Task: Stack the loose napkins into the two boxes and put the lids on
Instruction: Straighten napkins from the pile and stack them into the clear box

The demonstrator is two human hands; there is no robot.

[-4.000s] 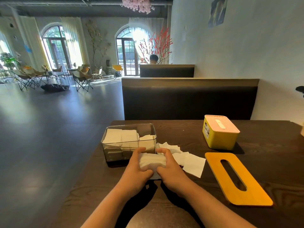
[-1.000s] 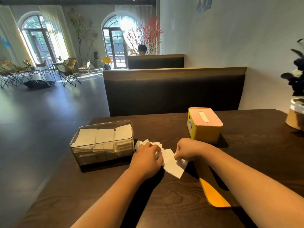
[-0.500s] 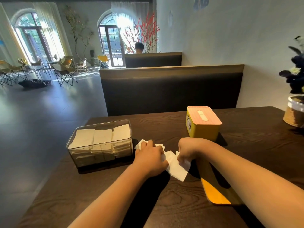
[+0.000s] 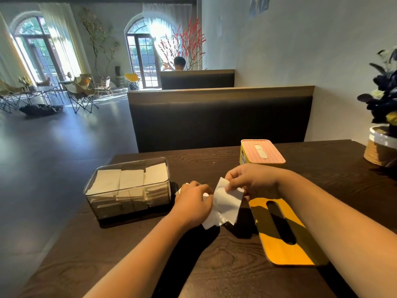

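A clear plastic box [image 4: 129,203] on the left of the dark table holds three rows of stacked napkins and has no lid on. Right of it lie a few loose white napkins [image 4: 212,218]. My left hand [image 4: 193,203] rests curled on them. My right hand [image 4: 251,181] pinches the top edge of one napkin [image 4: 227,201] and holds it lifted off the table. A flat yellow lid with a long slot [image 4: 285,237] lies at the right. Behind my right hand stands a yellow box [image 4: 243,158] with its pink slotted lid [image 4: 262,153] on.
A potted plant in a woven pot [image 4: 380,149] stands at the table's far right. A dark bench back [image 4: 221,117] runs behind the table, and a wall is on the right. The table's left edge [image 4: 71,222] drops to open floor.
My right hand has raised one napkin off the pile, so it hangs from my fingers. My left hand stays on the remaining napkins. Since 4 s ago the clear box gained a third stack.
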